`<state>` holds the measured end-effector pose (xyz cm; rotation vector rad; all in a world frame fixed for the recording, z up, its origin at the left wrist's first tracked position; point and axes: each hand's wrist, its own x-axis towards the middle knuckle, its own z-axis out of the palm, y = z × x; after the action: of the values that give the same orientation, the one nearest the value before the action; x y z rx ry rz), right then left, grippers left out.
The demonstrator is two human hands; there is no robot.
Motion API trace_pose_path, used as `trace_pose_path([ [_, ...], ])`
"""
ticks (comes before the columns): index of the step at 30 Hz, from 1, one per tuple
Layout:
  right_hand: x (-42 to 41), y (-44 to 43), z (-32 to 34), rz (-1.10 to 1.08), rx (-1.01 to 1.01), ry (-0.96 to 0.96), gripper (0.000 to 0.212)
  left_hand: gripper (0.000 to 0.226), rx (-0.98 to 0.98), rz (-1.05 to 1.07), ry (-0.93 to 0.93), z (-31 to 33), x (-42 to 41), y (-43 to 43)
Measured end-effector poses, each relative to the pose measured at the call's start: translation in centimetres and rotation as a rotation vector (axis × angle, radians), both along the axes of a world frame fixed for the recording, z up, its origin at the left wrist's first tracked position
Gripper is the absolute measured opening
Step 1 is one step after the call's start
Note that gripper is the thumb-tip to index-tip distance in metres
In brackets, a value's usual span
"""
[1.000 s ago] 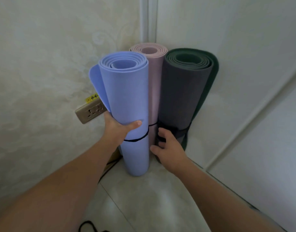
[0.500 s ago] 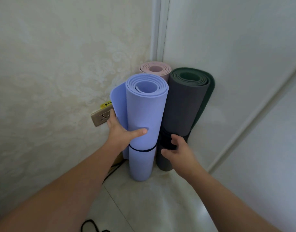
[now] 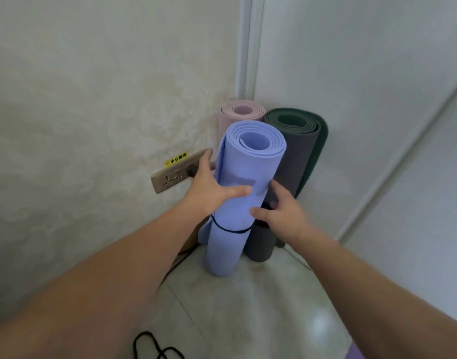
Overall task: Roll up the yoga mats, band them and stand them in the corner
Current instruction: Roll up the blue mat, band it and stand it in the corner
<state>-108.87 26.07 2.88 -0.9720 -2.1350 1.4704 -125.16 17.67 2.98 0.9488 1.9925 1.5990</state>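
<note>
Head view: the blue yoga mat point(image 3: 244, 193), banded with a black elastic band point(image 3: 228, 230), stands at centre, just before the pink mat point(image 3: 241, 111) and grey-green mat point(image 3: 297, 151) at 12 to 1 o'clock. The left hand point(image 3: 211, 189) grips it; the right hand point(image 3: 281, 211) pinches its edge. Seat it upright against its neighbours, clear of the wall socket point(image 3: 170, 177) at 9 o'clock.

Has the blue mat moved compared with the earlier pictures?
Yes. The blue mat has shifted right, away from the wall socket, and now stands in front of the pink mat.
</note>
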Motion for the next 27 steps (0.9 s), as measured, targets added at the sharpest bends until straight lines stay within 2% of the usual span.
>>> trace_pose_path([
  [3,-2.5,1.2,1.2,0.016,-0.067,0.066,0.1,0.082,0.063,0.19,0.048,1.0,-0.5,0.7],
  [5,-3.9,2.1,1.6,0.022,-0.056,0.107,0.096,0.062,0.105,0.261,0.12,0.9,-1.0,0.3],
  [9,-4.6,2.6,-0.2,0.003,-0.056,0.106,0.094,0.038,0.022,0.088,0.197,-2.2,-2.1,-1.8],
  [11,-4.6,2.6,-1.7,-0.022,-0.039,0.093,0.1,0.021,0.079,0.093,0.046,-2.6,-2.7,-2.3],
  [12,-4.8,2.6,-2.3,-0.031,-0.033,0.087,0.102,0.019,0.125,0.144,-0.027,-2.6,-3.4,-2.4],
  [14,-5.2,2.7,-2.7,-0.046,-0.015,0.079,0.106,0.036,0.16,0.175,-0.103,-1.4,-4.4,-2.0],
  [16,-6.0,2.7,-2.9,-0.069,0.004,0.094,0.114,0.065,0.117,0.057,-0.138,-0.1,-4.7,-1.5],
  [18,-7.0,2.7,-3.1,-0.086,0.024,0.113,0.12,0.076,0.066,-0.069,-0.16,1.3,-4.4,-0.9],
  [20,-7.8,3.0,-2.7,-0.099,0.047,0.125,0.112,0.072,0.063,-0.123,-0.18,2.7,-4.1,-0.4],
  [23,-8.9,4.0,-2.0,-0.063,0.057,0.133,0.069,0.07,0.089,-0.106,-0.188,3.8,-4.7,-0.1],
  [24,-9.2,4.2,-2.0,-0.033,0.055,0.133,0.065,0.065,0.091,-0.1,-0.186,3.4,-4.9,-0.3],
  [25,-9.5,4.3,-2.2,-0.008,0.036,0.117,0.069,0.059,0.084,-0.095,-0.176,3.0,-5.1,-0.4],
  [27,-9.9,4.1,-3.1,0.004,0.012,0.107,0.09,0.054,0.07,-0.08,-0.153,1.8,-5.4,-0.5],
])
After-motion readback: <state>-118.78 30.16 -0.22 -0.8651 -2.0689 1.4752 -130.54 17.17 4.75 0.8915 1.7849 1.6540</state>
